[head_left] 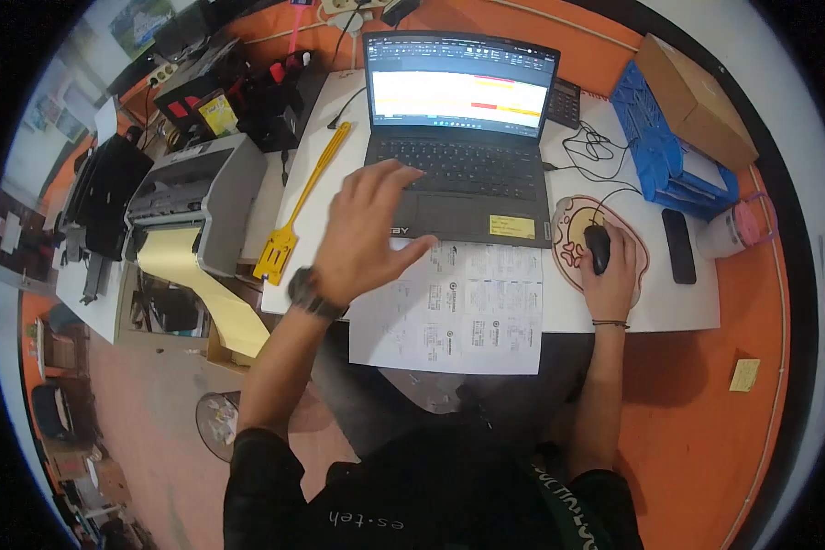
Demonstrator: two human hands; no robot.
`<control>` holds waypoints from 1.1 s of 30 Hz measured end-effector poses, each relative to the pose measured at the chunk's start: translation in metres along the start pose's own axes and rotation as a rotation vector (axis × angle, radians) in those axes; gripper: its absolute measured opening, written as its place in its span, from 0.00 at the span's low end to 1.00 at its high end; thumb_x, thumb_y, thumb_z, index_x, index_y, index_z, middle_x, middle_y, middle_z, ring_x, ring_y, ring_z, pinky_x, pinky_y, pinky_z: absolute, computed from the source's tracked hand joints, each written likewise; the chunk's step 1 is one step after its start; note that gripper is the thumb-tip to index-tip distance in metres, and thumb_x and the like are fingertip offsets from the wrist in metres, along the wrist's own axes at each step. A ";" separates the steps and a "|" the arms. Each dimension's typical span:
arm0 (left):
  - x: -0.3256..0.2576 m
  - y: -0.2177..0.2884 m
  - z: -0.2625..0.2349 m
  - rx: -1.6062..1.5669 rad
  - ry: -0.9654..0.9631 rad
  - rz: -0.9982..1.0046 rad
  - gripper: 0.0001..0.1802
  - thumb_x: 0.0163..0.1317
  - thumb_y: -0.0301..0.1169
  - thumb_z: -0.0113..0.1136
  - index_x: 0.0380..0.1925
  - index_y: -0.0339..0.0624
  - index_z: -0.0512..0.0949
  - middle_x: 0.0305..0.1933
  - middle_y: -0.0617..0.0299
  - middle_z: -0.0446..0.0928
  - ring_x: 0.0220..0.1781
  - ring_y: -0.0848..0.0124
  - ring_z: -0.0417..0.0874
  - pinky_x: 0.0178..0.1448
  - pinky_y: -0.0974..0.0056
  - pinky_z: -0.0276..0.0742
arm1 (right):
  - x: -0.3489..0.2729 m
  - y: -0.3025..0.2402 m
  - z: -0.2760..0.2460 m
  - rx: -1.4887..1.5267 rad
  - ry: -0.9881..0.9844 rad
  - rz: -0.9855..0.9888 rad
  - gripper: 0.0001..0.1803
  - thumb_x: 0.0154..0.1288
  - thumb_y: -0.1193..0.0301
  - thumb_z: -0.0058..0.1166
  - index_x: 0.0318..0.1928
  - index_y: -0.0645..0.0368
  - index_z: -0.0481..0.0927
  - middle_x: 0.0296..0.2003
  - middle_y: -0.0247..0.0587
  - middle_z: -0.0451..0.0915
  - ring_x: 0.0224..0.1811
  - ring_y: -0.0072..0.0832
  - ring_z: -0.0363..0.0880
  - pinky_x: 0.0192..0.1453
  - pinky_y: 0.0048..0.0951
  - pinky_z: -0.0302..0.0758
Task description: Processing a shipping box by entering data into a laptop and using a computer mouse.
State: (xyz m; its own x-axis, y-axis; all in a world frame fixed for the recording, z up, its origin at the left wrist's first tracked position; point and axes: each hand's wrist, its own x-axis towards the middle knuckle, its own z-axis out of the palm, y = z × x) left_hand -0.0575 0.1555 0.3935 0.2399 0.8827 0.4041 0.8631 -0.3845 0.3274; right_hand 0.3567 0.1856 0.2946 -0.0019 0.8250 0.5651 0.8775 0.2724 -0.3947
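A white desk (pixel 683 310) stands against an orange wall (pixel 577 57) topped by a black band (pixel 756 112) and white upper section, above a reddish, scuffed floor (pixel 170 403), with a dark chair (pixel 51 412) noted well apart, far left.

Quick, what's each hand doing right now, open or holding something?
Left hand: open, holding nothing, thumb spread wide.
Right hand: closed over the black mouse.

Head cam, fisheye, wide FOV; looks down from above at hands (pixel 362 240) & desk (pixel 683 307), near.
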 end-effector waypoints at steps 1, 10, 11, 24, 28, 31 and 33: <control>0.006 0.002 0.012 -0.007 0.002 -0.004 0.50 0.58 0.42 0.90 0.78 0.50 0.73 0.83 0.49 0.70 0.87 0.43 0.67 0.86 0.39 0.73 | 0.000 0.000 -0.002 -0.033 0.016 -0.013 0.33 0.68 0.74 0.72 0.73 0.59 0.81 0.69 0.54 0.81 0.73 0.56 0.80 0.78 0.50 0.78; 0.008 -0.014 0.054 0.127 -0.185 -0.280 0.68 0.42 0.54 0.98 0.84 0.62 0.66 0.91 0.56 0.58 0.93 0.41 0.54 0.89 0.31 0.71 | 0.004 -0.007 -0.005 -0.053 -0.031 0.039 0.33 0.68 0.74 0.71 0.73 0.58 0.82 0.70 0.54 0.81 0.73 0.56 0.79 0.79 0.50 0.78; 0.006 -0.015 0.057 0.102 -0.151 -0.258 0.68 0.42 0.53 0.97 0.84 0.61 0.66 0.91 0.55 0.58 0.93 0.41 0.55 0.90 0.32 0.71 | 0.004 -0.005 -0.005 -0.056 -0.037 0.041 0.33 0.68 0.74 0.71 0.73 0.58 0.82 0.70 0.54 0.81 0.73 0.56 0.79 0.79 0.50 0.78; 0.021 -0.018 0.072 0.069 -0.106 -0.233 0.58 0.58 0.51 0.90 0.85 0.56 0.66 0.89 0.49 0.61 0.91 0.40 0.59 0.91 0.27 0.62 | 0.006 -0.013 -0.008 -0.081 -0.023 0.042 0.29 0.67 0.73 0.72 0.69 0.58 0.86 0.68 0.52 0.82 0.72 0.55 0.81 0.77 0.49 0.79; 0.038 -0.003 0.070 0.089 -0.102 -0.255 0.50 0.68 0.61 0.78 0.83 0.56 0.69 0.88 0.49 0.64 0.92 0.40 0.58 0.89 0.18 0.55 | 0.002 -0.003 -0.007 -0.090 -0.010 0.012 0.28 0.68 0.73 0.72 0.69 0.58 0.86 0.68 0.53 0.82 0.71 0.55 0.81 0.77 0.49 0.78; 0.053 -0.009 0.089 0.177 0.035 -0.196 0.40 0.77 0.63 0.67 0.79 0.52 0.77 0.84 0.49 0.70 0.91 0.41 0.59 0.89 0.15 0.51 | 0.004 -0.006 -0.006 -0.095 -0.025 0.008 0.28 0.68 0.73 0.71 0.69 0.58 0.86 0.68 0.53 0.82 0.73 0.54 0.81 0.78 0.49 0.78; 0.051 -0.010 0.095 0.236 0.087 -0.207 0.38 0.78 0.62 0.65 0.78 0.51 0.77 0.83 0.49 0.71 0.90 0.42 0.61 0.88 0.16 0.51 | 0.004 -0.008 -0.005 -0.098 -0.029 0.014 0.28 0.68 0.73 0.71 0.69 0.58 0.86 0.68 0.53 0.82 0.73 0.54 0.81 0.78 0.49 0.78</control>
State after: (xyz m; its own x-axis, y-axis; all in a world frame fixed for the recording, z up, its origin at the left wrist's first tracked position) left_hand -0.0120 0.2303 0.3296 0.0183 0.9055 0.4241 0.9714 -0.1166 0.2070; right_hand 0.3525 0.1841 0.3038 -0.0021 0.8427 0.5384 0.9204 0.2122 -0.3285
